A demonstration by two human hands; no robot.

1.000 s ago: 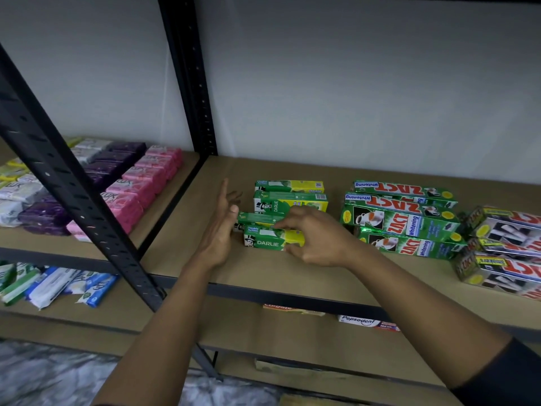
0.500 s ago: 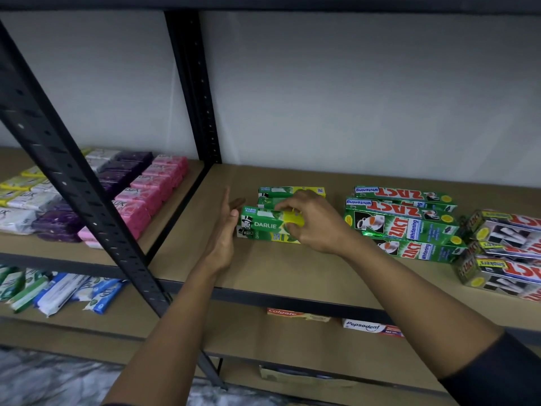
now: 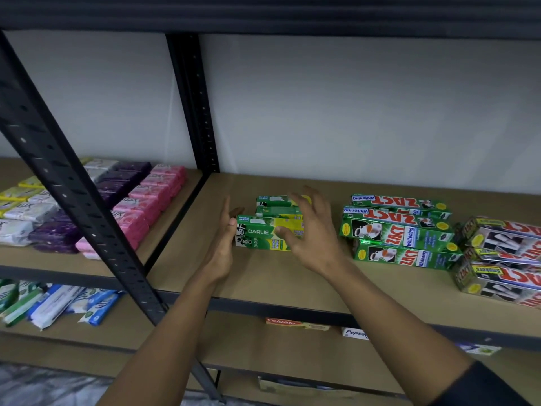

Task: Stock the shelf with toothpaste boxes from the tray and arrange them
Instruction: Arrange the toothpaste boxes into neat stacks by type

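Observation:
Green and yellow Darlie toothpaste boxes (image 3: 265,231) lie stacked on the brown shelf board (image 3: 272,276), with more of them (image 3: 276,205) behind. My left hand (image 3: 222,244) stands flat on edge against the stack's left end, fingers straight. My right hand (image 3: 310,230) hovers at the stack's right end with fingers spread; its thumb touches the front box and nothing is gripped. No tray is in view.
Green Zact boxes (image 3: 401,230) lie stacked to the right, silver Zact boxes (image 3: 503,259) beyond them. Pink and purple soap packs (image 3: 140,200) fill the left bay behind a black upright post (image 3: 193,106). Colgate (image 3: 292,323) and Pepsodent boxes lie on the lower shelf.
My right hand let go of the Darlie box it was setting on the stack and opened its fingers. My left hand stayed against the stack's left end. The camera tilted upward.

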